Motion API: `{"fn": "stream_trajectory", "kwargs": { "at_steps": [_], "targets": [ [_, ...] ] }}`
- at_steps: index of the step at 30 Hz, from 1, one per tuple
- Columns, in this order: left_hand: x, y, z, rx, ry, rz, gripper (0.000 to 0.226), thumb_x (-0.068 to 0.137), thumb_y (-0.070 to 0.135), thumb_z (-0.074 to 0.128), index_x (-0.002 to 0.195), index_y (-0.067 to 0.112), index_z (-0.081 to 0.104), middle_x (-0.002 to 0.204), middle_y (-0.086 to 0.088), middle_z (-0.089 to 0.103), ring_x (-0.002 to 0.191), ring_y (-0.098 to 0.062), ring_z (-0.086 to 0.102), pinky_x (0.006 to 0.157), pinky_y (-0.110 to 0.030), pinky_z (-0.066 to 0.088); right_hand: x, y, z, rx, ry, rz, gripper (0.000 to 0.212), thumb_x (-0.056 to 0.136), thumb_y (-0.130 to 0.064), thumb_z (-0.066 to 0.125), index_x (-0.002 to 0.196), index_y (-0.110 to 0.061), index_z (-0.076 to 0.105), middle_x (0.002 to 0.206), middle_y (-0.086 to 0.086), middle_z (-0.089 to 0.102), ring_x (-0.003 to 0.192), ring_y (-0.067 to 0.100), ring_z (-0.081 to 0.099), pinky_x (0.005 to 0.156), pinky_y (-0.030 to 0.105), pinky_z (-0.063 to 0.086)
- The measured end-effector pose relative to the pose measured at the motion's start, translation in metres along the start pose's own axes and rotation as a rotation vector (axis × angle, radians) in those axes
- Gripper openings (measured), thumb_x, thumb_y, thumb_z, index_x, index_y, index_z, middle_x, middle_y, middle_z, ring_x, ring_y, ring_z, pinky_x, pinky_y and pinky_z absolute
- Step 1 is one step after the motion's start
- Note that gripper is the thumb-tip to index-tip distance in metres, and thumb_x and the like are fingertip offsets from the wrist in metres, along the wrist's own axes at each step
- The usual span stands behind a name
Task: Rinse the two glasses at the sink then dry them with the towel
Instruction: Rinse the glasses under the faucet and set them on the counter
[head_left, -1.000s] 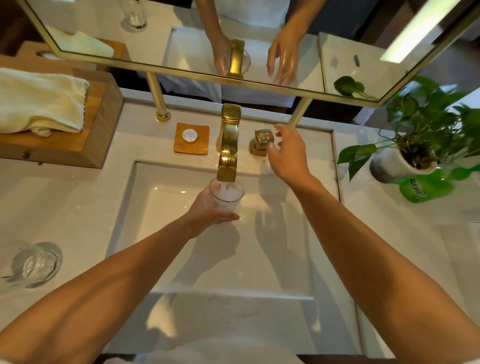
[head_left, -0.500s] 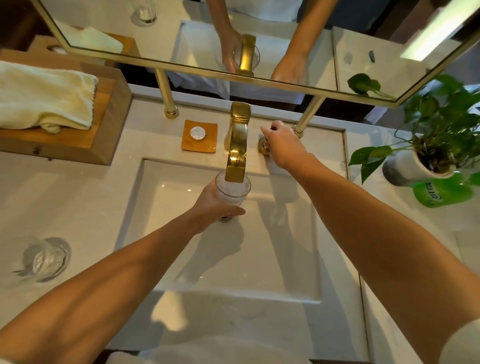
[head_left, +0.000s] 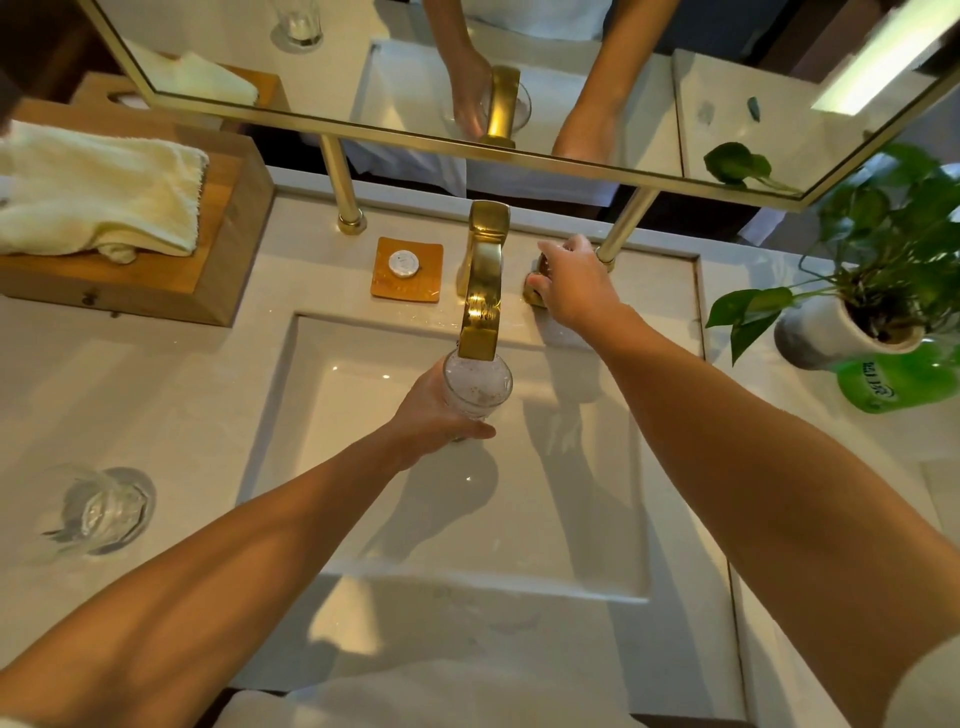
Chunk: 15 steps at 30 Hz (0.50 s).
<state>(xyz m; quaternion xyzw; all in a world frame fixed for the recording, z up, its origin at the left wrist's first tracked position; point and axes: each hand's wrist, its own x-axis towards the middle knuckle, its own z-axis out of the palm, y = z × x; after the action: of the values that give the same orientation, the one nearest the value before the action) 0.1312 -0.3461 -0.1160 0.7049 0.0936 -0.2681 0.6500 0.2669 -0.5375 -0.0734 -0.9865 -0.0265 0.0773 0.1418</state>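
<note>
The left grip (head_left: 431, 410) is wrapped around a clear drinking glass (head_left: 478, 387), thumb along the near side low down and fingers hidden behind it, holding it upright over the basin with its mouth right beneath the outlet of the brushed gold square-edged tap spout (head_left: 484, 291); the inside of the glass looks white and bubbly. The right grip (head_left: 574, 283) is closed over the small gold tap handle (head_left: 534, 299) just to the right of the spout, fingers curled round it so that only its lower edge shows. Both are above the pale rectangular sunken sink (head_left: 311, 415) set into the cream stone worktop (head_left: 130, 374). A second clear glass (head_left: 104, 512) stands alone on the worktop well to the left of the sink, apart from both hands. Behind the basin, left of the spout, lies an orange square dish (head_left: 384, 283) with a small round white piece on it. At the far left a pale yellow folded towel (head_left: 93, 192) is draped on a wooden box (head_left: 231, 234). At the right stands a leafy green plant in a white pot (head_left: 826, 338), with a green bottle (head_left: 893, 387) just beside it
</note>
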Motion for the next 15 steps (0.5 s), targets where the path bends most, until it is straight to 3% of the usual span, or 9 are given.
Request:
{"fn": "stream_trajectory", "kwargs": {
  "at_steps": [3, 5, 6, 7, 8, 10, 11, 13, 15],
  "targets": [
    [-0.006, -0.007, -0.003, 0.084, 0.022, 0.029, 0.09, 0.055, 0.003, 0.093, 0.133, 0.024, 0.053, 0.121, 0.001, 0.065, 0.117, -0.019, 0.061, 0.097, -0.041, 0.056, -0.022, -0.003, 0.008, 0.21, 0.148, 0.092, 0.067, 0.097, -0.029, 0.064, 0.155, -0.019, 0.032, 0.156, 0.015, 0.03, 0.143, 0.033, 0.032, 0.115, 0.044, 0.034],
    [-0.014, -0.009, -0.004, 0.147, 0.035, 0.057, 0.092, 0.052, 0.009, 0.093, 0.134, 0.022, 0.053, 0.121, 0.0, 0.066, 0.116, -0.021, 0.062, 0.097, -0.043, 0.055, -0.048, -0.007, 0.023, 0.465, 0.287, 0.2, 0.044, 0.099, -0.025, 0.061, 0.141, -0.018, 0.049, 0.139, 0.007, 0.048, 0.131, 0.023, 0.044, 0.105, 0.034, 0.043],
    [-0.018, -0.009, -0.004, 0.187, 0.038, 0.071, 0.09, 0.052, 0.012, 0.09, 0.134, 0.022, 0.054, 0.119, -0.002, 0.067, 0.114, -0.022, 0.063, 0.095, -0.045, 0.056, -0.064, -0.01, 0.033, 0.638, 0.274, 0.314, 0.028, 0.1, -0.024, 0.058, 0.127, -0.019, 0.058, 0.123, 0.003, 0.057, 0.119, 0.021, 0.054, 0.094, 0.028, 0.048],
    [-0.022, -0.009, -0.003, 0.237, 0.042, 0.081, 0.087, 0.052, 0.014, 0.086, 0.133, 0.022, 0.054, 0.117, -0.002, 0.067, 0.111, -0.024, 0.064, 0.093, -0.047, 0.057, -0.081, -0.014, 0.042, 0.886, 0.163, 0.457, 0.014, 0.1, -0.024, 0.056, 0.111, -0.018, 0.062, 0.107, 0.001, 0.062, 0.106, 0.022, 0.06, 0.082, 0.026, 0.05],
    [-0.025, -0.009, -0.002, 0.288, 0.051, 0.089, 0.084, 0.052, 0.016, 0.083, 0.13, 0.022, 0.055, 0.114, -0.002, 0.067, 0.108, -0.024, 0.065, 0.089, -0.047, 0.058, -0.096, -0.019, 0.05, 1.158, -0.025, 0.575, 0.014, 0.1, -0.025, 0.054, 0.101, -0.015, 0.064, 0.096, 0.004, 0.064, 0.095, 0.025, 0.064, 0.075, 0.028, 0.051],
    [-0.032, -0.007, 0.0, 0.396, 0.07, 0.098, 0.076, 0.051, 0.017, 0.084, 0.122, 0.021, 0.057, 0.107, 0.0, 0.065, 0.101, -0.024, 0.065, 0.08, -0.042, 0.06, -0.126, -0.028, 0.067, 1.593, -0.433, 0.605, 0.033, 0.104, -0.032, 0.044, 0.107, -0.007, 0.065, 0.102, 0.016, 0.069, 0.095, 0.027, 0.067, 0.082, 0.038, 0.055],
    [-0.034, -0.006, 0.001, 0.468, 0.083, 0.101, 0.073, 0.053, 0.016, 0.086, 0.119, 0.021, 0.057, 0.105, 0.0, 0.063, 0.098, -0.023, 0.063, 0.076, -0.039, 0.06, -0.136, -0.031, 0.075, 1.724, -0.536, 0.579, 0.043, 0.106, -0.035, 0.037, 0.119, -0.003, 0.063, 0.115, 0.021, 0.069, 0.104, 0.029, 0.067, 0.088, 0.041, 0.054],
    [-0.039, -0.003, 0.001, 0.63, 0.107, 0.127, 0.07, 0.055, 0.016, 0.088, 0.117, 0.022, 0.057, 0.105, -0.002, 0.057, 0.095, -0.021, 0.059, 0.073, -0.032, 0.057, -0.149, -0.035, 0.085, 1.887, -0.572, 0.601, 0.054, 0.107, -0.037, 0.03, 0.135, 0.001, 0.055, 0.136, 0.026, 0.059, 0.116, 0.032, 0.063, 0.09, 0.041, 0.055],
    [-0.047, 0.004, 0.0, 0.769, 0.083, 0.16, 0.068, 0.059, 0.018, 0.086, 0.117, 0.028, 0.054, 0.105, 0.0, 0.05, 0.092, -0.019, 0.056, 0.072, -0.027, 0.054, -0.157, -0.037, 0.088, 1.962, -0.528, 0.623, 0.054, 0.107, -0.038, 0.031, 0.133, 0.001, 0.058, 0.134, 0.026, 0.061, 0.111, 0.033, 0.067, 0.082, 0.039, 0.059]
  ]
}}
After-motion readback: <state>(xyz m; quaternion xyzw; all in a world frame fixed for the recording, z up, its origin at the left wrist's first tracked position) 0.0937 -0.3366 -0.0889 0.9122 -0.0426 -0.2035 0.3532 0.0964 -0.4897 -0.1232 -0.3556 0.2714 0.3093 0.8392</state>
